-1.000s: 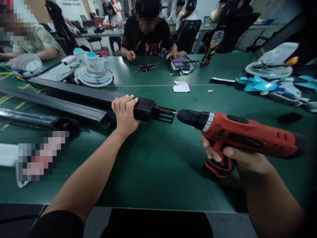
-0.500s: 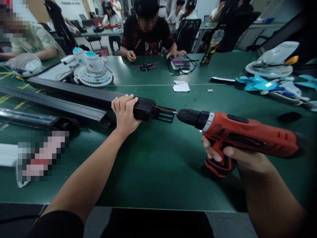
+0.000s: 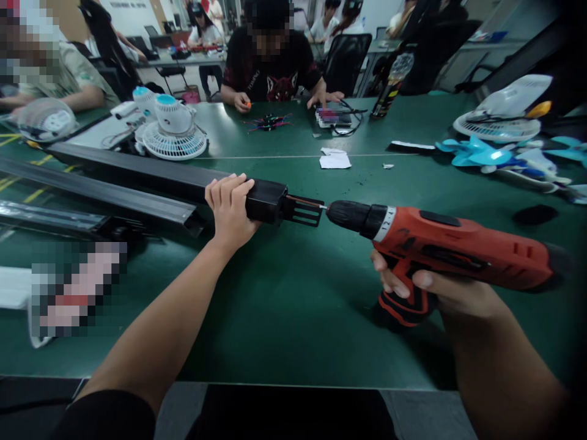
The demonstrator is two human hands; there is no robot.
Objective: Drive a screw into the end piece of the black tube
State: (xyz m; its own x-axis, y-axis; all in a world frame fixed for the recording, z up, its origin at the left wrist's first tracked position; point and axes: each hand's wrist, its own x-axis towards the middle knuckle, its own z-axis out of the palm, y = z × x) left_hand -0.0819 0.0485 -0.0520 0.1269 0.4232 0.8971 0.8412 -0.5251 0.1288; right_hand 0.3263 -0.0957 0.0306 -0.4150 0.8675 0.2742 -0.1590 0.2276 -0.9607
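Observation:
My left hand (image 3: 232,211) is closed over the near end of a long black rectangular tube (image 3: 270,200) lying on the green table. From that end sticks out a black slotted bracket (image 3: 306,211). A red and black cordless drill (image 3: 440,241) is in my right hand (image 3: 440,290), its fingers wrapped round the grip. The drill lies level, pointing left. Its long thin bit (image 3: 323,207) runs along the bracket toward the tube's end; where the tip ends is hidden.
Left of my hand lie another black profile (image 3: 137,198) and a shorter one (image 3: 50,214). White fans (image 3: 177,131) stand behind the tube. Blue fan blades (image 3: 477,153) lie at the right. A bottle (image 3: 392,85) stands near a co-worker (image 3: 275,55) across the table (image 3: 293,330).
Almost nothing differs. The whole view has shifted very slightly; both hands, the tube and the drill keep their places relative to each other.

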